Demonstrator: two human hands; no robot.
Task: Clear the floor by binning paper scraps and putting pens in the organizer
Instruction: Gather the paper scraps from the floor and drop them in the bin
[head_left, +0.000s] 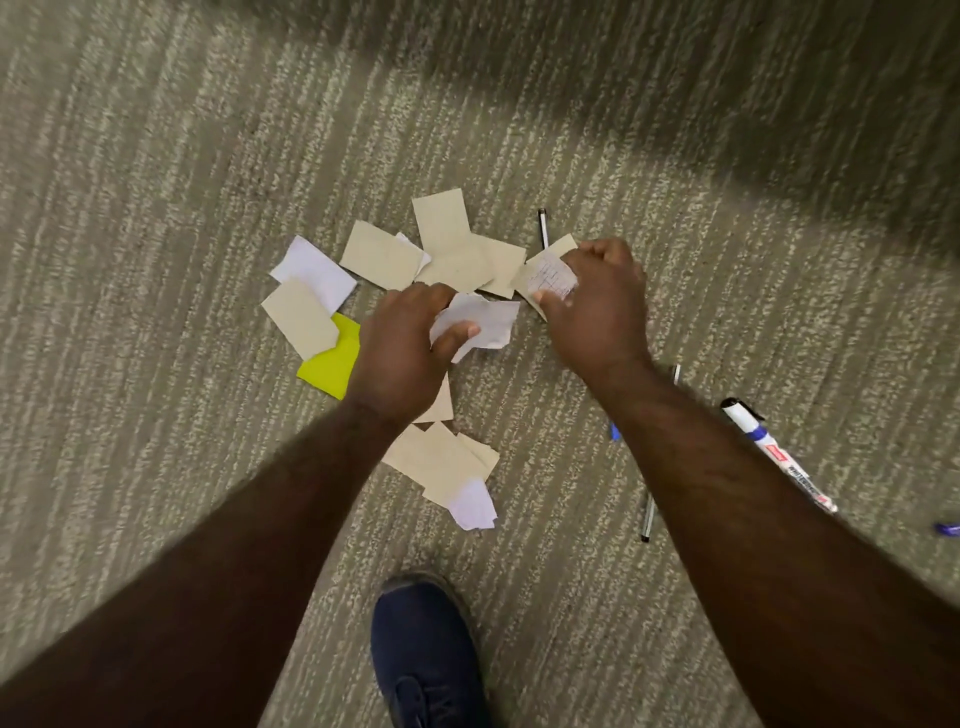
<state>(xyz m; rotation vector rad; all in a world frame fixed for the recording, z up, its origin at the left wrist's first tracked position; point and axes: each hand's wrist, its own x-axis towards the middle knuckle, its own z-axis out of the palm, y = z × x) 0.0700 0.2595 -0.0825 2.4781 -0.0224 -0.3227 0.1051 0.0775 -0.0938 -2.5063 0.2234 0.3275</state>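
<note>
You get soft, even light, a broad shadow across the carpet (779, 104) top right, blurred edges.

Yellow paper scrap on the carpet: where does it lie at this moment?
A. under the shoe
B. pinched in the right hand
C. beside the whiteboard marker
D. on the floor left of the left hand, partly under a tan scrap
D: the yellow paper scrap lies on the carpet left of the left hand, with a tan scrap overlapping its upper edge.
</note>
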